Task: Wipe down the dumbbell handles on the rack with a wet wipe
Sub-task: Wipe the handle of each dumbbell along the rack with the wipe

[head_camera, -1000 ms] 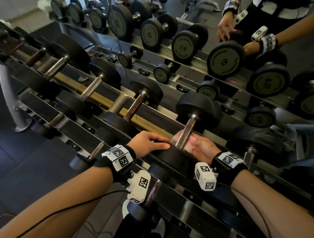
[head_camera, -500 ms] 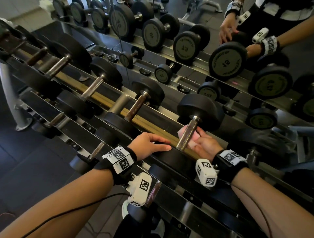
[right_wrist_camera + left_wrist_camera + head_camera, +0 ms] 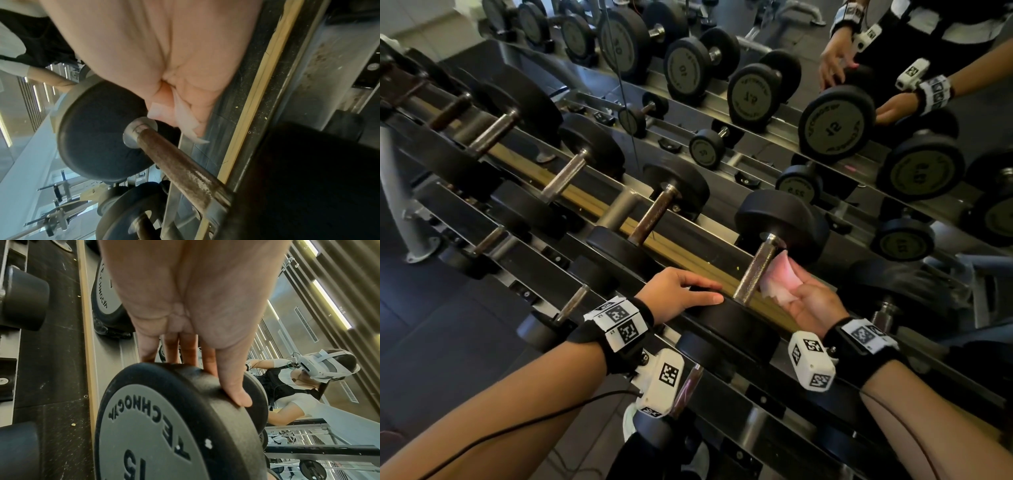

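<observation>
Our left hand [image 3: 676, 291] lies flat on the dumbbell's near head [image 3: 174, 426]; our right hand [image 3: 808, 301] pinches the wet wipe [image 3: 779, 279] beside the handle [image 3: 755, 272], and it may miss the underside.

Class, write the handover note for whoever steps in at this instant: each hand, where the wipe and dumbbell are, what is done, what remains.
Left hand: open, fingers straight, resting on the near head of the 15 dumbbell, steadying it.
Right hand: holds the wet wipe beside the far end of that dumbbell's handle; whether it touches, I cannot tell.
Done: cannot be judged from these views.
Left: finish this handle, then the other handles on the rack to the left.
</observation>
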`<move>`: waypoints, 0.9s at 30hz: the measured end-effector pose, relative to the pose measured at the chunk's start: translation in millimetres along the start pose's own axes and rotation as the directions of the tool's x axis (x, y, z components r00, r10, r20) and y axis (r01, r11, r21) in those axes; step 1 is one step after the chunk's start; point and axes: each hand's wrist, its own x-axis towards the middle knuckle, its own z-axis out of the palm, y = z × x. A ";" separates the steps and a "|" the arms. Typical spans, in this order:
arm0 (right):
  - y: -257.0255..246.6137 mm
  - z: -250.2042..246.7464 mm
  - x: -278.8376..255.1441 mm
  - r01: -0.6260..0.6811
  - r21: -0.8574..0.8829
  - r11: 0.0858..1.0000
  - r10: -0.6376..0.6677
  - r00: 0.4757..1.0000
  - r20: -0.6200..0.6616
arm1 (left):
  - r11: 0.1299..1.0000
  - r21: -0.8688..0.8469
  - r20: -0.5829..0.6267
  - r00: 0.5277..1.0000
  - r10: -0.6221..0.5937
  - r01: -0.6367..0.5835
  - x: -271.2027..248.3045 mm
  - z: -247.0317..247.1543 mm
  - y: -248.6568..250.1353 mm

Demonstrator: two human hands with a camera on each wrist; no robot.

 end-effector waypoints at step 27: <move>11.7 33.9 -11.3 0.116 -0.517 0.848 -0.202 0.973 -0.112 | 1.000 0.020 0.004 1.000 0.007 -0.007 -3.4 0.6 5.4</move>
